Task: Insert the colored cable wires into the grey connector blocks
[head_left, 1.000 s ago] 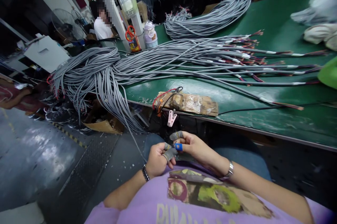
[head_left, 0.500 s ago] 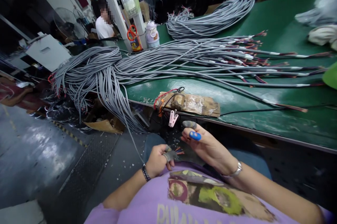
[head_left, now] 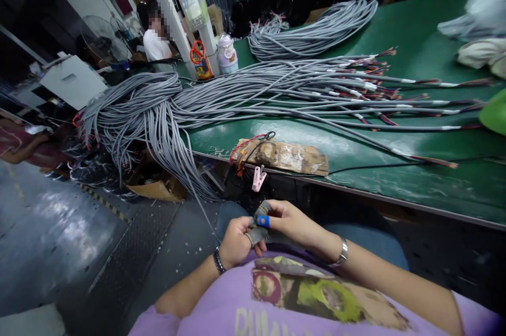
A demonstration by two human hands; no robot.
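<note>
My left hand [head_left: 236, 241], with grey finger covers, is closed around the end of a grey cable [head_left: 204, 214] in front of my belly. That cable runs down from the big bundle of grey cables [head_left: 166, 109] on the bench. Against the left fingertips, my right hand [head_left: 294, 224] is pinched shut where the cable's coloured wires stuck out a moment ago. The wires themselves are hidden behind the fingers. A blue band [head_left: 263, 221] wraps one right finger.
On the green bench [head_left: 375, 178] lie a taped wooden board [head_left: 298, 158] at the near edge and a coiled cable bundle [head_left: 312, 30] behind. A pink clip [head_left: 259, 179] hangs off the edge. A bottle [head_left: 227, 54] stands by the post. A person [head_left: 154, 41] is farther back.
My right hand has come down and left to meet the left hand, closing over the coloured wires. The left hand has barely moved and keeps its hold on the cable.
</note>
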